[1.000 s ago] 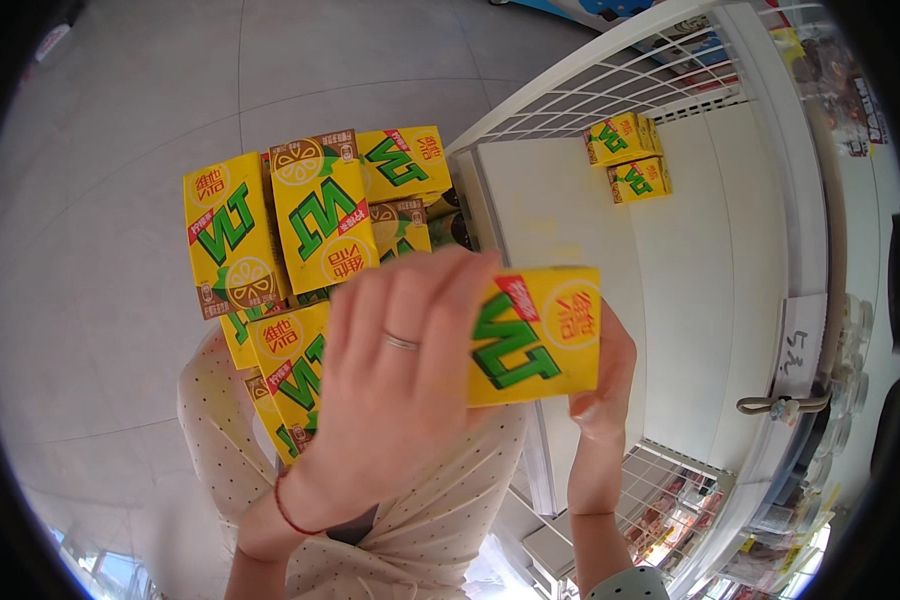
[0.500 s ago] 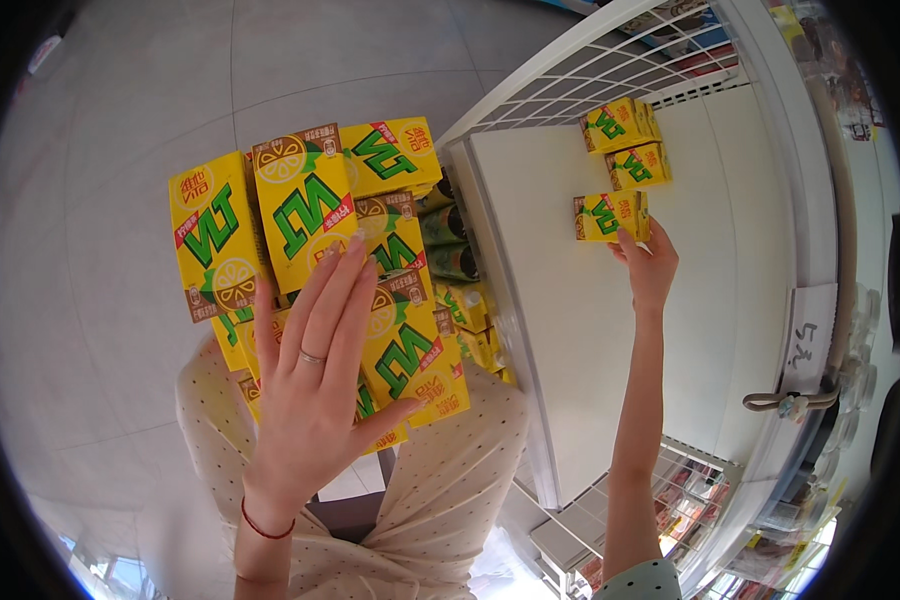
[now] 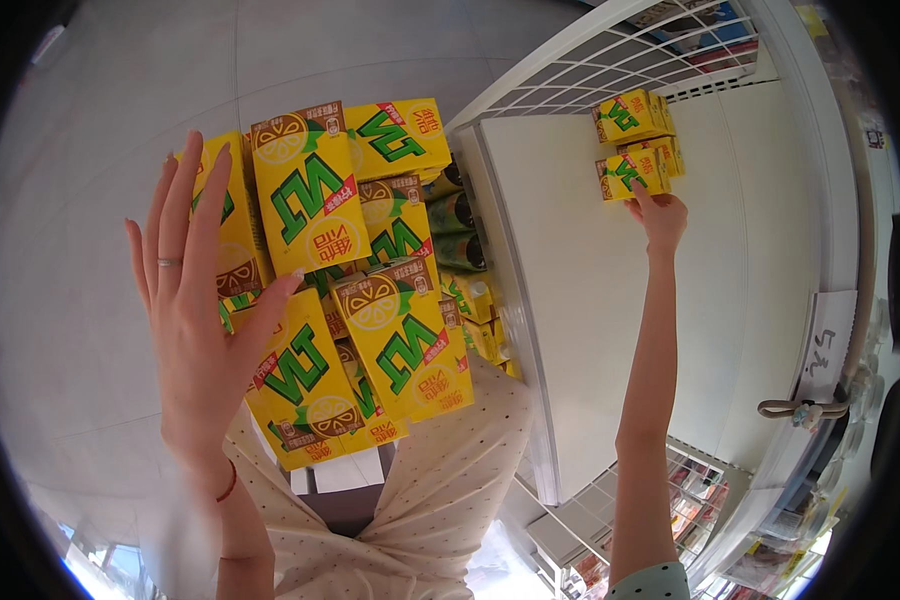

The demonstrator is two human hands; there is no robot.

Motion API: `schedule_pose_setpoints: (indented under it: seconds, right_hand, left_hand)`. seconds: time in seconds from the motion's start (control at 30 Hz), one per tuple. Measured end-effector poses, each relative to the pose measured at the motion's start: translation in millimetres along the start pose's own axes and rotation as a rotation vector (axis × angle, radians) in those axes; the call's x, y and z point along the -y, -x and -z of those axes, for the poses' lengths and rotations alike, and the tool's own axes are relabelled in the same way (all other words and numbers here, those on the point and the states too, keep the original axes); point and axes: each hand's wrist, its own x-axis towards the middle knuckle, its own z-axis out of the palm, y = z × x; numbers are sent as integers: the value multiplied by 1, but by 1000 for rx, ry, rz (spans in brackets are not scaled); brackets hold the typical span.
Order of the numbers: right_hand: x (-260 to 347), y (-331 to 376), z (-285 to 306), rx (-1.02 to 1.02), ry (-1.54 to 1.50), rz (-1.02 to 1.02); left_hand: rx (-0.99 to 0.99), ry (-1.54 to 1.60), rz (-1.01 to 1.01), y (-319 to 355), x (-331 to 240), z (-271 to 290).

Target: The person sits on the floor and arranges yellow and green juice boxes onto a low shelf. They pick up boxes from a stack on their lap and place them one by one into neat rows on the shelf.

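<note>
My right hand (image 3: pixel 658 218) reaches over the white shelf (image 3: pixel 580 330) and pinches a yellow drink carton (image 3: pixel 618 178) with green lettering. That carton is close in front of matching yellow cartons (image 3: pixel 630 117) near the shelf's far end. A pile of the same yellow cartons (image 3: pixel 315 225) stands in front of me, above my lap. My left hand (image 3: pixel 195 275) is at the pile's left side, fingers stretched and thumb spread over the cartons. Whether its palm presses on them is hidden.
A white wire divider (image 3: pixel 610 65) closes off the shelf's far end. Dark green bottles and more yellow cartons (image 3: pixel 467 290) fill the gap between pile and shelf. A handwritten price card (image 3: pixel 828 345) and a cord loop (image 3: pixel 803 409) hang at the right.
My right hand has pushed its carton farther away along the shelf, up to the others. My left hand has shifted left off the pile's middle, uncovering a carton at its near left.
</note>
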Motion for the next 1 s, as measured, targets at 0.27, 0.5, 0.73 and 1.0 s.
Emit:
schedule_pose_setpoints:
  seconds: [0.27,0.5,0.73,1.0]
  right_hand:
    - [-1,-35,-15,-41,-44,11]
    - [0,-40,-6,-21,62,-16]
    - [85,114,0,171,-210,253]
    - [127,286,-4,733,35,503]
  left_hand:
    - [26,120,18,-8,17,-3]
    - [-51,167,-39,-4,15,-16]
    - [-53,110,-6,-1,16,-12]
    - [86,153,-56,14,-19,1]
